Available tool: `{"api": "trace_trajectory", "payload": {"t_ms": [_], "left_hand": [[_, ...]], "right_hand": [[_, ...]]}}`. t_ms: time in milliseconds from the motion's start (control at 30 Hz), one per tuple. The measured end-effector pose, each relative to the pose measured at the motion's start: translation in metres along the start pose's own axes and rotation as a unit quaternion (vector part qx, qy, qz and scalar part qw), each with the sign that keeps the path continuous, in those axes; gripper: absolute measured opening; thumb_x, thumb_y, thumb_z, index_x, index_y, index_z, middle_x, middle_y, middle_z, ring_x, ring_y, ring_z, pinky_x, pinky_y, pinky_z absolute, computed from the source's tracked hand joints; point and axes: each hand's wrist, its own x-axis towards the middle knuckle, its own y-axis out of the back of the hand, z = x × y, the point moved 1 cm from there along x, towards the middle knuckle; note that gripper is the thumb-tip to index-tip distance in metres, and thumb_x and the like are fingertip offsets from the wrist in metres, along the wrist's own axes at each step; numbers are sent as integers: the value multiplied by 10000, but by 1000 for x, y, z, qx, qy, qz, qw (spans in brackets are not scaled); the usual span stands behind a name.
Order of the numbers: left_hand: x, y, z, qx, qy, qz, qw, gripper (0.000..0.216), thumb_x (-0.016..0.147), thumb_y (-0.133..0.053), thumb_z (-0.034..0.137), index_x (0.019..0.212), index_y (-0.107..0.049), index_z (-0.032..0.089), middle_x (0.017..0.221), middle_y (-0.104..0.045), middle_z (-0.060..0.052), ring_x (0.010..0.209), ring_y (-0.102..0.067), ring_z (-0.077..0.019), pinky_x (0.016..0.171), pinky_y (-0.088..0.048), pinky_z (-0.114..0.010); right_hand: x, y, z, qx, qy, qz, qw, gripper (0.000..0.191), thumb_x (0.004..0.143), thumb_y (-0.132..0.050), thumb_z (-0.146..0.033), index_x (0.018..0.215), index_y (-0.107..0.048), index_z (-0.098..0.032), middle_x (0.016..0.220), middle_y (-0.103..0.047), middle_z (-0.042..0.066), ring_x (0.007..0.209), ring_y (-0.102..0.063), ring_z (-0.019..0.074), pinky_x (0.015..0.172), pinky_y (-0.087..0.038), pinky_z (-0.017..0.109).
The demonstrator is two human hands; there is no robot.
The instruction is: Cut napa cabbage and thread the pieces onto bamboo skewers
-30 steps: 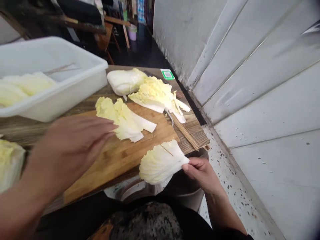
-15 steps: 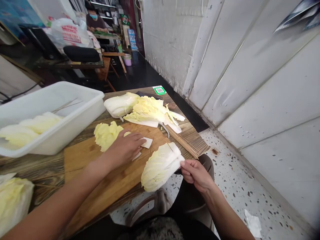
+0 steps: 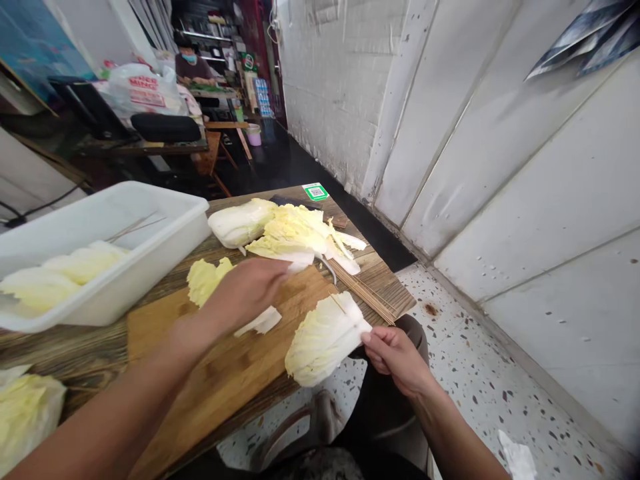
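Observation:
My right hand (image 3: pixel 395 353) pinches the white stem end of a folded stack of napa cabbage leaves (image 3: pixel 323 337) with a thin bamboo skewer stuck through it, held over the near edge of the wooden cutting board (image 3: pixel 220 373). My left hand (image 3: pixel 247 290) is closed on a cabbage leaf from the small pile (image 3: pixel 210 280) on the board and lifts its white end. More cut cabbage (image 3: pixel 285 233) lies at the far end of the table.
A white plastic tub (image 3: pixel 150 247) with cabbage leaves and skewers sits at the left. A bundle of bamboo skewers (image 3: pixel 367 293) lies at the table's right edge. A cabbage piece (image 3: pixel 25 413) sits near left. A white wall runs along the right. Another person sits far back.
My left hand reached onto the leaf pile, closed on a leaf and has begun lifting it. My right hand keeps holding the skewered leaves in place. The camera tilted up.

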Motion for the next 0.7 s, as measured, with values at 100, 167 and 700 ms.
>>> {"api": "trace_trajectory", "payload": {"t_ms": [100,167,700], "left_hand": [[-36,45,11,-41,97,76,992,386,842,-511,544,869,-716,218,941,-778,-52,868,-685,-265,787,-531,-333],[-69,58,16,-137,186,117,966,385,708,-657,600,772,-730,227,821,-783,-24,775,-689,-252,715,-558,-321],[-187,-34,28,-706,424,67,563,222,661,-873,297,869,-802,264,869,-806,-22,763,-735,-191,766,-599,-271]], "right_hand": [[-11,-7,-23,-136,82,-49,986,516,867,-629,-570,589,-426,-186,523,-326,-78,476,-242,55,436,-185,220],[-17,-15,-39,-221,140,-93,961,464,927,-578,-499,613,-469,-175,564,-367,-58,528,-318,74,481,-258,219],[-4,-64,-50,-426,123,-275,853,369,976,-511,-310,633,-489,-178,572,-413,-59,521,-363,79,500,-274,208]]}}
